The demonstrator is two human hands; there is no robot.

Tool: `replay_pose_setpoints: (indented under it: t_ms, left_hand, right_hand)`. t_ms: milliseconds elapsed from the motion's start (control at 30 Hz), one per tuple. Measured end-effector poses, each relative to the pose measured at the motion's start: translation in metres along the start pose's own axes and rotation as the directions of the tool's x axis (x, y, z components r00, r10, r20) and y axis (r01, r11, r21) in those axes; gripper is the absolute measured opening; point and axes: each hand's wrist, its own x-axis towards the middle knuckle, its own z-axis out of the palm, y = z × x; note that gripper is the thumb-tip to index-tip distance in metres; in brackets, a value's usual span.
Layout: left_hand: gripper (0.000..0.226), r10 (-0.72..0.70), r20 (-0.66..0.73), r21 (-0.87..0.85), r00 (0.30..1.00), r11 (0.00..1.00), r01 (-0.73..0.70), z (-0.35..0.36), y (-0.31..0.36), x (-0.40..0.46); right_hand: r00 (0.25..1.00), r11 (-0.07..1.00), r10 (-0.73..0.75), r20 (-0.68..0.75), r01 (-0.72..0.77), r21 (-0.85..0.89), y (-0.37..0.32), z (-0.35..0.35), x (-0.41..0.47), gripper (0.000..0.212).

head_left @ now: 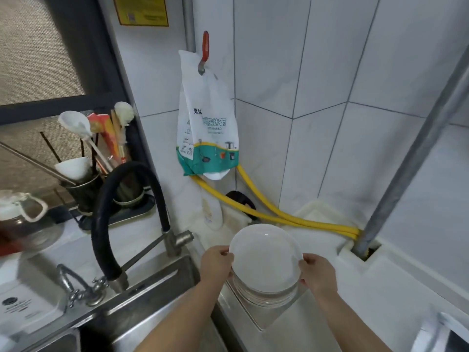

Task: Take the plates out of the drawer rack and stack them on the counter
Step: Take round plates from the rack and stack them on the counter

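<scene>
A white plate is held level between both hands, right over a stack of plates on the white counter. My left hand grips the plate's left rim with thumb on top. On the opposite rim, my right hand holds it the same way. Only the rims of the stacked plates show beneath the held plate; whether it touches them I cannot tell. The drawer rack is out of view.
A steel sink with a black hose faucet lies to the left. Yellow hoses run along the wall behind the stack. A grey pipe rises at the right. A utensil holder stands at back left.
</scene>
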Motion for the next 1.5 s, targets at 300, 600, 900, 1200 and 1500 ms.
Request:
replay_pose_setpoints:
  t_ms: [300,600,900,1200,1500]
  left_hand:
    - [0.045,0.027,0.008,0.107,1.000,0.994,-0.028,0.007,-0.010,0.009]
    - [0.025,0.045,0.017,0.116,0.999,0.992,-0.047,0.008,-0.013,0.007]
    - [0.029,0.104,0.091,0.308,0.990,0.943,-0.127,-0.003,-0.019,-0.010]
    - [0.027,0.170,0.166,0.532,0.971,0.814,-0.234,-0.043,-0.057,-0.060]
    - [0.022,0.230,0.294,0.634,0.928,0.679,-0.369,-0.089,-0.128,-0.141]
  right_hand:
    - [1.000,0.998,-0.005,0.013,0.006,-0.060,0.012,0.006,0.007,0.022]
    - [1.000,0.998,0.019,-0.006,-0.020,-0.062,0.015,0.009,0.006,0.021]
    - [0.998,0.983,-0.033,0.063,0.044,-0.177,0.013,0.008,-0.009,0.013]
    - [0.987,0.971,-0.134,0.092,0.149,-0.188,0.025,0.009,-0.083,0.015]
    - [0.975,0.897,-0.077,0.208,0.159,-0.413,0.056,0.044,-0.198,0.041]
